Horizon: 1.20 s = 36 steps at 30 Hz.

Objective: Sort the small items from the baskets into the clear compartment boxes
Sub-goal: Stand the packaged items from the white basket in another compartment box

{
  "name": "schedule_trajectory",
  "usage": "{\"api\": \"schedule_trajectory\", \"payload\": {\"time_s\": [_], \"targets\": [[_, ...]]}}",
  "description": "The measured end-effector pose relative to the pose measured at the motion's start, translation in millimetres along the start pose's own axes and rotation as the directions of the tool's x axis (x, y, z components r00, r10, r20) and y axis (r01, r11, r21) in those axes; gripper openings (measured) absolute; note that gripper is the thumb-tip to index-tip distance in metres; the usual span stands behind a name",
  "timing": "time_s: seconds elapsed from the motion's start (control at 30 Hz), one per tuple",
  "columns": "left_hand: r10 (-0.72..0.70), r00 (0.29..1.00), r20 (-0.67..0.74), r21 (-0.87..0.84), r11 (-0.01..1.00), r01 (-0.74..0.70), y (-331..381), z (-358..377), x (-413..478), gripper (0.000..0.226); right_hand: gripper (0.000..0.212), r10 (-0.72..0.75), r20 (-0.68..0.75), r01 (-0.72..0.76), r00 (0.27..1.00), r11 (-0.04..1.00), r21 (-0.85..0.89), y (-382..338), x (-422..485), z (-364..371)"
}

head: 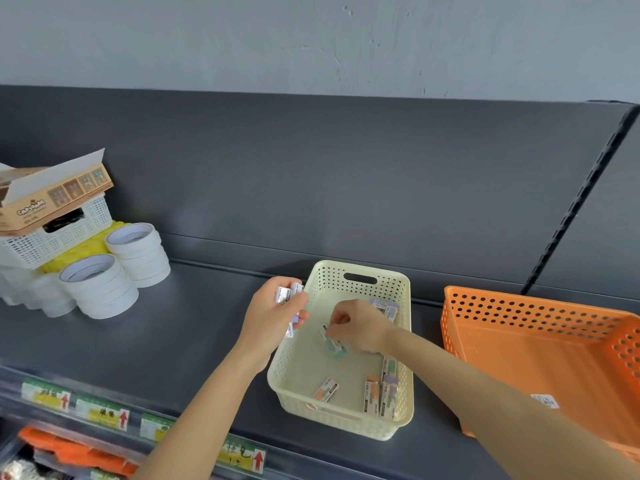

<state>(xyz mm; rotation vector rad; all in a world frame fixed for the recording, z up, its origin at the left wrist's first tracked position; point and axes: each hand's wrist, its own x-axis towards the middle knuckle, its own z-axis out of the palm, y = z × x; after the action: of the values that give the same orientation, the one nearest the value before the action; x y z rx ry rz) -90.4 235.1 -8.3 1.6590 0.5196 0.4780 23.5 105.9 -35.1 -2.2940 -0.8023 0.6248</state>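
A cream basket (325, 282) is parked on the dark shelf (173, 334), with an orange basket (519, 317) just beside it on the right. A bunch of little packs (287, 294) is gripped in the left hand (273, 315), which is held at the cream basket's left rim. The right hand (356, 327) is down inside that basket with fingers curled. A teal pack (336, 348) looks to be pinched at its fingertips, though that bit is blurry. Some loose packs (388, 393) are lying in the near right corner. White tape rolls (104, 289) are stacked far left.

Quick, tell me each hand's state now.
Left hand: gripping several small packets.
Right hand: pinching a teal packet inside the cream basket.
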Motion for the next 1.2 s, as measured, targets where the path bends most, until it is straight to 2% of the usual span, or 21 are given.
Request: {"api": "schedule_trajectory", "payload": {"time_s": [0.1,0.23,0.3,0.37,0.4,0.47,0.53,0.57,0.6,0.67,0.7,0.73,0.77,0.83,1.0,1.1,1.2], "targets": [[0.004,1.0,0.007,-0.001,1.0,-0.004,1,0,2,0.008,0.019,0.15,-0.02,-0.142,0.988,0.964,0.225,0,0,-3],[0.004,1.0,0.022,-0.016,1.0,-0.004,1,-1,5,0.009,0.022,0.167,0.013,-0.168,0.986,0.979,0.115,-2,-1,-1],[0.007,0.999,0.033,-0.026,1.0,-0.006,1,-2,7,0.009,0.035,0.158,0.024,-0.159,0.987,0.984,0.081,-5,-6,0],[0.01,0.999,0.04,-0.025,1.0,-0.009,1,-4,8,0.009,0.049,0.178,0.083,-0.189,0.981,0.969,0.161,-7,-11,-2],[0.011,0.999,0.043,-0.027,1.0,-0.01,1,-5,8,0.009,0.055,0.199,0.145,-0.232,0.969,0.934,0.27,-7,-12,-4],[0.012,0.999,0.044,-0.037,0.999,-0.011,1,-6,9,0.009,0.061,0.206,0.321,-0.353,0.924,0.78,0.517,-5,-15,-9],[0.011,0.999,0.044,-0.04,0.999,-0.01,2,-7,9,0.009,0.057,0.149,0.441,-0.421,0.885,0.659,0.623,-3,-17,-15],[0.009,0.999,0.046,-0.044,0.999,-0.007,2,-8,9,0.009,0.051,0.111,0.471,-0.422,0.875,0.653,0.629,-2,-18,-17],[0.007,0.999,0.048,-0.048,0.999,-0.004,3,-8,10,0.01,0.043,0.072,0.49,-0.399,0.869,0.686,0.608,-3,-19,-19],[0.004,0.999,0.05,-0.05,0.999,-0.001,3,-9,10,0.01,0.028,0.014,0.46,-0.242,0.888,0.864,0.441,-9,-23,-19],[0.002,0.999,0.051,-0.047,0.999,0.0,4,-9,11,0.01,0.025,-0.013,0.41,-0.107,0.912,0.957,0.268,-12,-26,-17],[0.001,0.999,0.052,-0.043,0.999,0.001,4,-9,11,0.01,0.026,-0.054,0.362,0.036,0.931,0.998,0.057,-15,-27,-14],[0.0,0.999,0.053,-0.04,0.999,0.002,4,-9,11,0.01,0.026,-0.112,0.336,0.16,0.935,0.98,-0.118,-17,-28,-8],[-0.004,0.998,0.058,-0.048,0.999,0.007,5,-8,10,0.01,0.027,-0.176,0.369,0.293,0.912,0.912,-0.288,-18,-29,6],[-0.006,0.998,0.055,-0.035,0.999,0.008,6,-9,10,0.012,0.024,-0.194,0.463,0.396,0.865,0.831,-0.392,-11,-24,24],[-0.014,0.999,0.049,-0.032,0.999,0.016,5,-10,9,0.012,0.022,-0.199,0.408,0.362,0.891,0.853,-0.375,-7,-20,21],[-0.018,0.999,0.052,-0.03,0.999,0.019,5,-9,9,0.012,0.027,-0.168,0.3,0.266,0.939,0.907,-0.326,-5,-17,12]]}}
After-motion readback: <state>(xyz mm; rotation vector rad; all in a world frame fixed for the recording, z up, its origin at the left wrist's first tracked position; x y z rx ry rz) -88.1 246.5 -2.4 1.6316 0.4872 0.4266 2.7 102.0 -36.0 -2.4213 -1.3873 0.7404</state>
